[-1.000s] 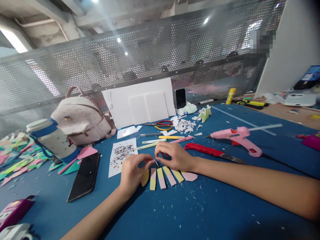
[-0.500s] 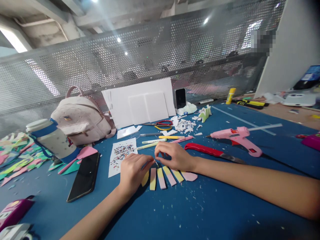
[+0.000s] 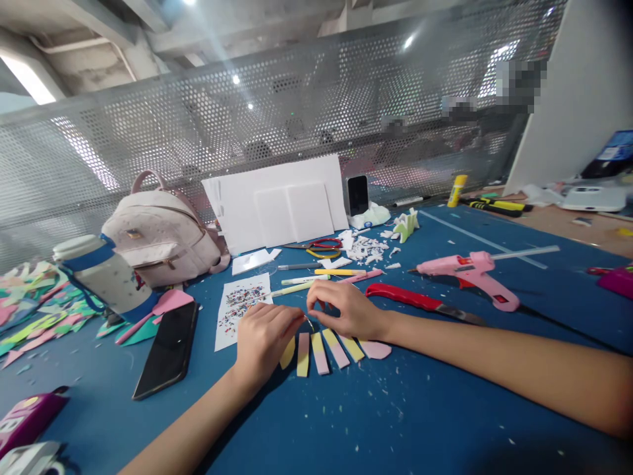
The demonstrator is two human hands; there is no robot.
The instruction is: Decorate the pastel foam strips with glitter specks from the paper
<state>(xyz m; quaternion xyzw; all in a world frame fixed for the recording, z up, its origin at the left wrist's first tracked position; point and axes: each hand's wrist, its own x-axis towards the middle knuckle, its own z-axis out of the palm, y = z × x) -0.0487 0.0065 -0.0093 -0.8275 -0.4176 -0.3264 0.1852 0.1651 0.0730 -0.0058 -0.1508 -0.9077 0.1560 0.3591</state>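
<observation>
My left hand and my right hand meet fingertip to fingertip low over the blue table. The fingers of both are closed in a pinch. A thin, shiny sliver shows between the fingertips, too small to name. Just below my hands, several pink and yellow foam strips lie fanned out, among them a yellow-and-pink strip and a rounded pink piece. My left fingers partly cover a yellow piece. Beyond my left hand is a white sheet dotted with small coloured bits.
At right lie a pink glue gun and a red-handled cutter. Pens, scissors and white scraps are spread behind my hands. On the left are a phone, a tumbler and a backpack.
</observation>
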